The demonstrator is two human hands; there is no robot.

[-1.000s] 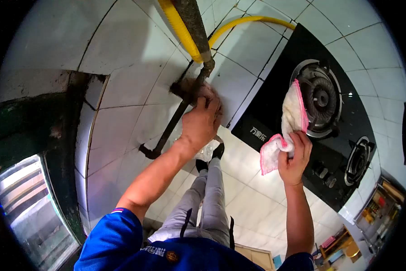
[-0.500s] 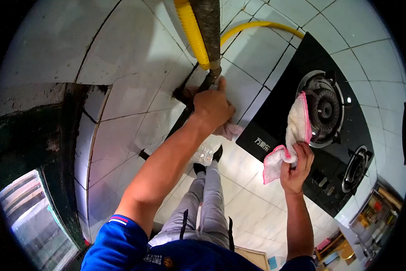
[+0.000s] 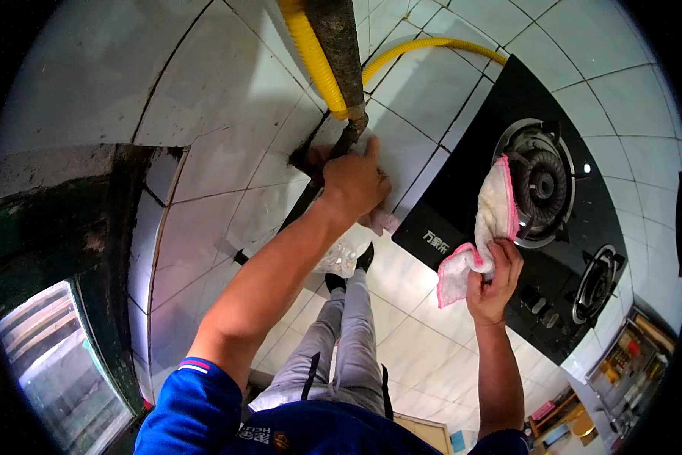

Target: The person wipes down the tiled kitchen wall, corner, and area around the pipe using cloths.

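My left hand (image 3: 354, 182) is at the dark pipe (image 3: 348, 140) in the tiled corner, its fingers mostly curled and one finger extended along the tiles. A dull pink cloth (image 3: 381, 221) shows below that hand, bunched under it; most of it is hidden by the hand. In my right hand (image 3: 495, 282) is a white cloth with a pink edge (image 3: 497, 203), gripped at its lower part. The cloth's upper end lies over the edge of the large burner (image 3: 542, 186) of the black gas stove (image 3: 447, 205).
A yellow corrugated hose (image 3: 314, 57) runs beside the thick upper pipe (image 3: 333, 53), and another yellow hose (image 3: 432, 43) reaches the stove's back. At lower left is a dark-framed window (image 3: 60, 364). A clear plastic bag (image 3: 341, 260) is near my feet. Shelves with items (image 3: 636, 371) stand at lower right.
My left hand has shifted slightly down along the pipe, and the pink cloth's visible end has changed shape. My right hand keeps its hold on the white cloth. The view has moved slightly.
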